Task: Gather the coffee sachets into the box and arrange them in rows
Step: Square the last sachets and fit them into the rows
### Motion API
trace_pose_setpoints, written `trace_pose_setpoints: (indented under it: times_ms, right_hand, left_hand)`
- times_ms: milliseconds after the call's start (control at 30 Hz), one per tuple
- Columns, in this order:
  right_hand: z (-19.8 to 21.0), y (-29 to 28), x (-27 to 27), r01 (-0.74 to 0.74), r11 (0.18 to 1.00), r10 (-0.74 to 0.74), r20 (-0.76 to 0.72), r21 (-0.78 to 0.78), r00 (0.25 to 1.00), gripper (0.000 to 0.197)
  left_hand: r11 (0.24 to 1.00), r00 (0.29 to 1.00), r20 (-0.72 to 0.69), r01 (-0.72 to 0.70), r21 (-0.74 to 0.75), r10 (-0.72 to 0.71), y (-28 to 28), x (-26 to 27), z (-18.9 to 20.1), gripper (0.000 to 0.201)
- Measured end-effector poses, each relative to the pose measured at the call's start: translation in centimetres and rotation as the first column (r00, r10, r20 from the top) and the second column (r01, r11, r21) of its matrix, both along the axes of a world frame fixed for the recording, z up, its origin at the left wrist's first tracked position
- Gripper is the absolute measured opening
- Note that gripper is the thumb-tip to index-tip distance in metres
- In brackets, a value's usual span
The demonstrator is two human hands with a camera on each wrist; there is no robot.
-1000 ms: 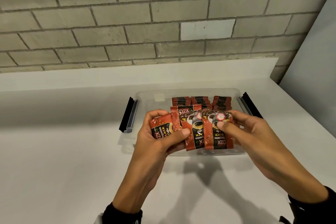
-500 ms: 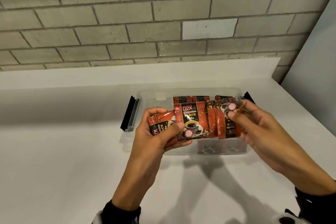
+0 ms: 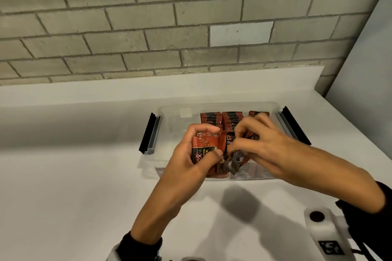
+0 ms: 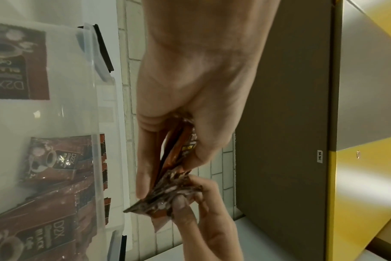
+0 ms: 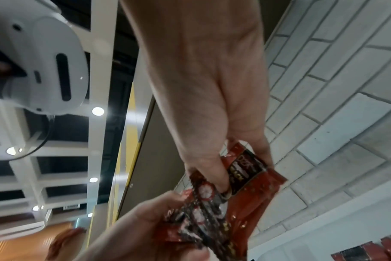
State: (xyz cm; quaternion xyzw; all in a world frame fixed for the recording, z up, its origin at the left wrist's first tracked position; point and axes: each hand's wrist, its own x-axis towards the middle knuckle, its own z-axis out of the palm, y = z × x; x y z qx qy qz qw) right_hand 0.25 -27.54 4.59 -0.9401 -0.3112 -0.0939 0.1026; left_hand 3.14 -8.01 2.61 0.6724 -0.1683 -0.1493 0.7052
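- The left hand [image 3: 192, 155] sits over the box's near left part, fingers and thumb curled round a fanned bunch of red coffee sachets [image 3: 206, 148]; the left wrist view shows the bunch pinched edge-on between thumb and fingers.
- The clear plastic box [image 3: 169, 121] stands on the white counter [image 3: 63, 176] toward its back edge, black latches at its left and right ends. Its left part looks bare.
- Standing sachets in rows [image 3: 230, 117] fill the box's back right part, packed edge to edge; a few more show through the near wall, though how they lie I cannot tell.
- The right hand [image 3: 257, 145] meets the left over the box's near middle, thumb and fingertips nipped on one sachet at the fan's right end [image 3: 233, 161], which is crumpled and blurred.
- Step in hand, as I judge it: squaring up or peeling single sachets from the held bunch, so gathering looks largely finished and arranging is under way.
- The next move calls for drawing one sachet free without spilling the rest, turning it upright to match the others, then slotting it beside the existing rows, working toward the bare left part.
- Foil slips, so the left grip must remain firm while the right pulls.
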Motion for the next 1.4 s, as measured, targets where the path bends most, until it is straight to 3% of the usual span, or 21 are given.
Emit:
trace_pose_setpoints:
  times_ms: [100, 267, 367, 467, 567, 667, 800, 967, 1067, 1200, 1300, 1400]
  right_hand:
    - [-0.5, 0.5, 0.3, -0.014, 1.0, 0.013, 0.05, 0.024, 0.999, 0.063]
    - [-0.7, 0.6, 0.4, -0.021, 0.934, -0.001, 0.063, 0.357, 0.998, 0.066]
    - [-0.7, 1.0, -0.1, 0.169, 0.831, -0.18, -0.032, 0.53, 0.983, 0.063]
    - [-0.4, 1.2, -0.5, 0.421, 0.644, -0.312, -0.282, 0.639, 0.907, 0.072]
    - [-0.5, 1.0, -0.9, 0.473, 0.503, -0.142, -0.47, 0.724, 0.871, 0.062]
    - [-0.3, 1.4, -1.1, 0.439, 0.46, 0.019, -0.502, 0.772, 0.865, 0.047]
    - [-0.6, 1.4, -0.9, 0.391, 0.47, 0.125, -0.498, 0.791, 0.858, 0.04]
    - [-0.9, 1.0, -0.7, 0.457, 0.407, 0.138, -0.548, 0.791, 0.825, 0.033]
    - [-0.9, 0.7, -0.7, 0.462, 0.398, 0.102, -0.538, 0.793, 0.836, 0.033]
    - [0.0, -0.1, -0.7, 0.421, 0.377, 0.102, -0.489, 0.825, 0.866, 0.038]
    - [0.7, -0.3, -0.7, 0.388, 0.412, 0.128, -0.474, 0.824, 0.871, 0.044]
    - [1.4, -0.3, -0.7, 0.306, 0.516, 0.102, -0.412, 0.8, 0.906, 0.048]
  left_hand:
    - [0.999, 1.0, -0.017, 0.012, -0.042, -0.013, 0.4, 0.0, 0.4, 0.028]
    - [0.996, 0.999, -0.036, 0.032, -0.079, -0.035, 0.5, -0.2, 0.2, 0.048]
    - [0.993, 0.999, -0.028, -0.041, -0.107, 0.038, 0.5, 0.1, -0.2, 0.044]
    - [0.98, 0.997, -0.063, -0.059, -0.188, 0.048, 0.5, 0.2, -0.1, 0.044]
    - [0.973, 0.995, -0.097, -0.061, -0.224, 0.04, 0.3, 0.2, -0.1, 0.047]
    - [0.976, 0.993, -0.113, -0.065, -0.207, 0.043, 0.1, 0.0, -0.3, 0.051]
    - [0.978, 0.99, -0.142, -0.053, -0.2, 0.025, -0.2, -0.2, -0.3, 0.051]
    - [0.979, 0.973, -0.219, 0.028, -0.204, -0.074, 0.6, -0.2, -0.3, 0.053]
    - [0.989, 0.98, -0.193, 0.019, -0.145, -0.048, 0.9, -0.2, -0.2, 0.037]
    - [0.996, 0.989, -0.136, 0.041, -0.074, -0.051, 1.1, -0.3, 0.5, 0.039]
    - [0.998, 0.996, -0.081, 0.034, -0.048, -0.038, 1.2, -0.3, 0.8, 0.038]
    - [0.998, 0.996, -0.066, 0.061, -0.014, -0.062, 1.2, -0.3, 0.8, 0.036]
